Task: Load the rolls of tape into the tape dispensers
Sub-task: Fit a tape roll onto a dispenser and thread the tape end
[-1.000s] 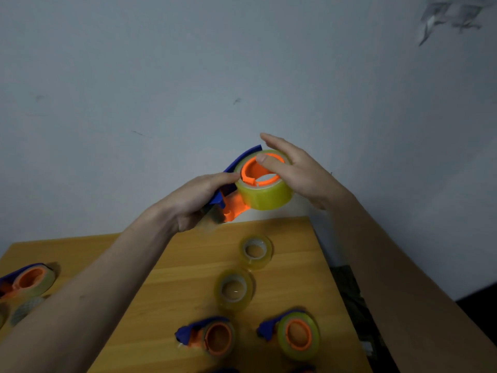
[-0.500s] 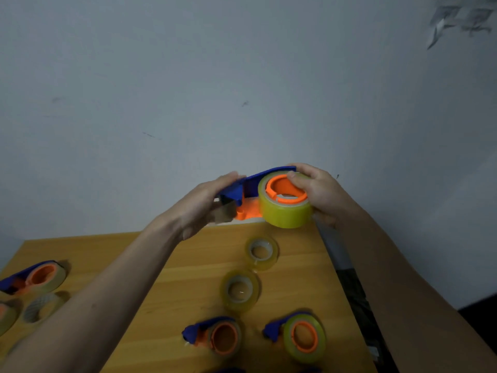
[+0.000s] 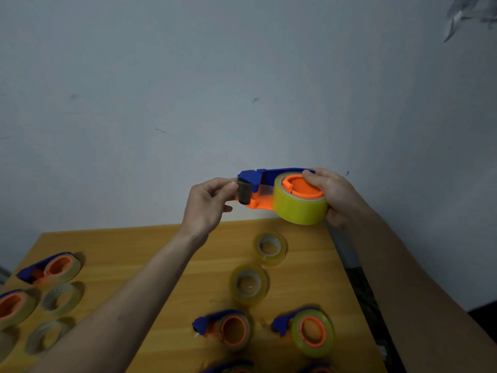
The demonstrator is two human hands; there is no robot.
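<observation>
head view, both hands (image 3: 207, 205) (image 3: 337, 195) gripping dispenser (image 3: 265, 188)

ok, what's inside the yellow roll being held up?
The dispenser's orange hub fills the core of the yellow tape roll. The hub is hollow and open on top. The right hand covers its far rim; the left hand pinches the tape end at the blue head.
</observation>
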